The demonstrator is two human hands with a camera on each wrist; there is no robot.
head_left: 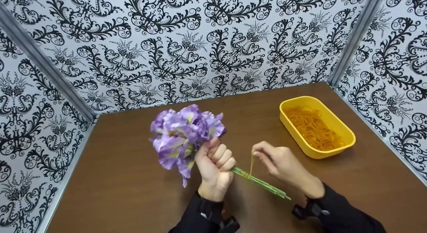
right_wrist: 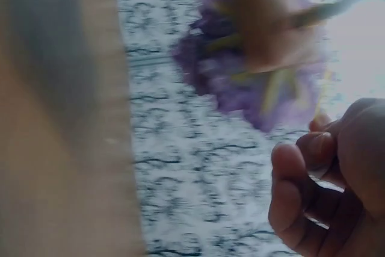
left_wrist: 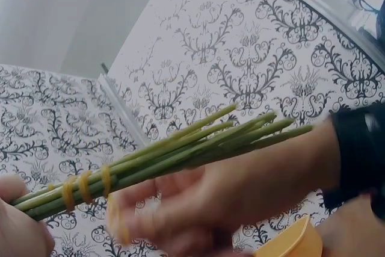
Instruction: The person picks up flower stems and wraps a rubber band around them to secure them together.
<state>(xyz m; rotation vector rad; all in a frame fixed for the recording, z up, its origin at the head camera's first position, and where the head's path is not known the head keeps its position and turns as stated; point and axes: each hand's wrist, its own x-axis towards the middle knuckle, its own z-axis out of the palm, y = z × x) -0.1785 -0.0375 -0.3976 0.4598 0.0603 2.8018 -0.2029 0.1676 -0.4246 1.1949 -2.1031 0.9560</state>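
A bunch of purple artificial flowers (head_left: 186, 133) is gripped by my left hand (head_left: 215, 163), fingers curled round the stems just below the blooms. Green stems (head_left: 267, 185) stick out to the right of that fist, slanting down. Several turns of a yellow rubber band (left_wrist: 84, 187) wrap the stems near my left hand in the left wrist view. My right hand (head_left: 282, 161) pinches a loop of the rubber band between thumb and fingers, pulled taut up and away from the stems. In the right wrist view the flowers (right_wrist: 264, 94) are blurred behind my right fingers.
A yellow plastic tub (head_left: 300, 139) holding many rubber bands (head_left: 313, 128) stands at the right on the brown table (head_left: 116, 179). Patterned wall panels (head_left: 186, 49) with metal edge strips enclose the table at the back and sides.
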